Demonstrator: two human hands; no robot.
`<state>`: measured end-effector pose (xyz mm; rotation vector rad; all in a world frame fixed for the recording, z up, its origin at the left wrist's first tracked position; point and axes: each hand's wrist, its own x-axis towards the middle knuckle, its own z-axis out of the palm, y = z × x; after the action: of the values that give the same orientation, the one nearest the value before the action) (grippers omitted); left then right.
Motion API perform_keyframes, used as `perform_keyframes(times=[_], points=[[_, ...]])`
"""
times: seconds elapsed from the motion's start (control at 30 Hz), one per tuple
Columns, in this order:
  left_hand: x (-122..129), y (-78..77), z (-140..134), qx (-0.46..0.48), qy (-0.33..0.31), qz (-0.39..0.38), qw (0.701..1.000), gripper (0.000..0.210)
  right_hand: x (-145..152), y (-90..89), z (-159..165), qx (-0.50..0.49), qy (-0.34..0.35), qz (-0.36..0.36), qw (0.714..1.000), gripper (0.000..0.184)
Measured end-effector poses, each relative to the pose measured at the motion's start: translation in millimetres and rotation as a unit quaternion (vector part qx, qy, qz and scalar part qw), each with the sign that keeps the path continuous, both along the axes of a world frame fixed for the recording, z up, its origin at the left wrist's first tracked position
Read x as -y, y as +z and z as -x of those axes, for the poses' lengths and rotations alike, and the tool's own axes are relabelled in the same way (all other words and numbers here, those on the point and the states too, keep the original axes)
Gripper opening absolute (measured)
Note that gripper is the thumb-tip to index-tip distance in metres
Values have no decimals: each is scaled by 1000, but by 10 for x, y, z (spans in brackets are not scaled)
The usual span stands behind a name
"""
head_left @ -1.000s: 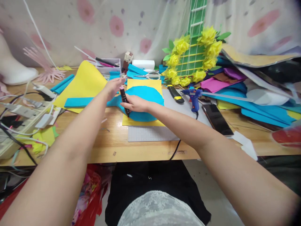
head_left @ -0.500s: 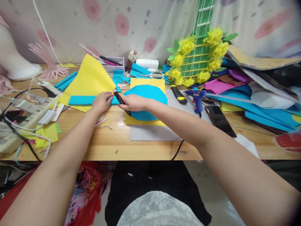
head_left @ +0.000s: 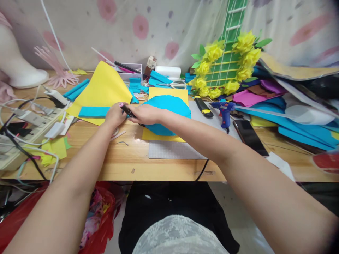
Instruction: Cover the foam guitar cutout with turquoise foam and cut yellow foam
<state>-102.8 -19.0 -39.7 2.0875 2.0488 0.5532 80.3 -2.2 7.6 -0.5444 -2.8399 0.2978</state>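
A black marker (head_left: pixel 127 110) with a pinkish end is gripped in my right hand (head_left: pixel 148 114), which reaches across a blue rounded sheet (head_left: pixel 172 120). That sheet lies on a yellow sheet (head_left: pixel 182 92). My left hand (head_left: pixel 116 114), fingers curled, rests on a folded blue strip (head_left: pixel 94 112) and hides its right end. The strip lies over the lower edge of a large curved yellow sheet (head_left: pixel 102 83). The marker's pinkish end is close to my left fingers; whether they touch it I cannot tell.
To the right lie a black-and-yellow cutter (head_left: pixel 203 107), a blue glue gun (head_left: pixel 225 114) and a phone (head_left: pixel 250 137). Scissors (head_left: pixel 176 84) lie behind. A green stringed shape with yellow flowers (head_left: pixel 225 70) stands at the back. Cables and a power strip (head_left: pixel 23 141) crowd the left.
My right hand has moved left with the marker, whose pinkish end now tips lower, beside my left hand. The left hand stays at the blue strip. The view has shifted slightly.
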Motion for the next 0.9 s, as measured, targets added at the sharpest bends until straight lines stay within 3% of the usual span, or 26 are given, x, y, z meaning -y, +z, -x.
perform_keyframes(times=[0.13, 0.27, 0.4, 0.5, 0.6, 0.7, 0.77, 0.83, 0.9], points=[[14, -7, -11, -24, 14, -12, 1000, 39, 5, 42, -41, -22, -5, -4, 1000, 28], [6, -54, 19, -30, -25, -56, 998, 39, 12, 89, -202, -110, -96, 19, 989, 32], [12, -68, 34, -28, -33, -72, 996, 42, -100, 159, -627, -259, -224, 60, 938, 41], [36, -52, 19, -31, -26, -85, 996, 45, -365, 257, -1137, -304, -300, 6, 904, 52], [69, -27, -5, -42, -17, -92, 995, 47, -730, 299, -1662, -273, -308, -46, 910, 53], [99, -6, -17, -50, -6, -103, 993, 48, -1007, 162, -2018, -184, -281, -33, 941, 44], [109, 4, -13, -57, -3, -109, 992, 46, -1075, -4, -2127, -110, -306, -13, 946, 47], [112, 12, -2, -67, -16, -110, 992, 45, -1052, -155, -2152, -31, -372, 10, 928, 53], [108, 20, 12, -78, -44, -106, 990, 47, -973, -237, -2125, -41, -377, 13, 925, 52]])
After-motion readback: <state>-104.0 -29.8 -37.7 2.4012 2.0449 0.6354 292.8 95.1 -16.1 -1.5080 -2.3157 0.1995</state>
